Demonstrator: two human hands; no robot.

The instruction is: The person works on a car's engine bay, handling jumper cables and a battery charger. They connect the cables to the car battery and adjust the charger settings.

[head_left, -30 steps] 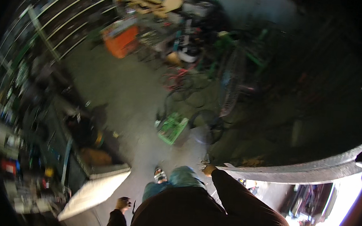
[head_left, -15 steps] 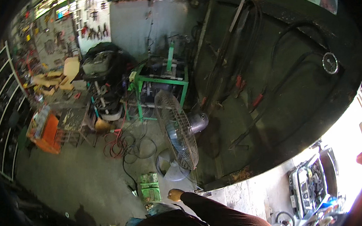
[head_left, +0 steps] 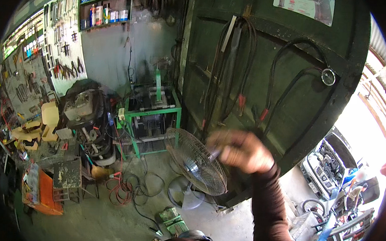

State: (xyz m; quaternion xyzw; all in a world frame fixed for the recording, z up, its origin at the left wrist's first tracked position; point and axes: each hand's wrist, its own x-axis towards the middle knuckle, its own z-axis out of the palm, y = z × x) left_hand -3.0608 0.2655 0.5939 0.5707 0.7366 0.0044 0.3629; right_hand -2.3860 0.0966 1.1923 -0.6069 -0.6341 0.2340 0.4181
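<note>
My right hand (head_left: 242, 151) is raised in front of the dark green door, its sleeved arm coming up from the lower edge. Motion smears its fingers, and whether they hold anything does not show. It overlaps the motor end of a floor fan (head_left: 199, 163) with a wire cage; I cannot tell whether it touches it. Above the hand, black cables (head_left: 252, 42) with red-handled clamps (head_left: 241, 103) hang on the door. Below, the fan's round base (head_left: 192, 199) stands on the floor beside a green box-like unit (head_left: 172, 221). My left hand is out of view.
A green metal frame stand (head_left: 153, 113) stands behind the fan. Red and black cables (head_left: 124, 191) lie coiled on the floor. At left are an engine (head_left: 89, 114), an orange cabinet (head_left: 42, 193) and a tool wall (head_left: 61, 33). Outside at right stands a car, hood raised (head_left: 325, 166).
My right hand has risen from low beside the green unit to the fan's motor end. The view has tilted up, showing more of the door and shelf.
</note>
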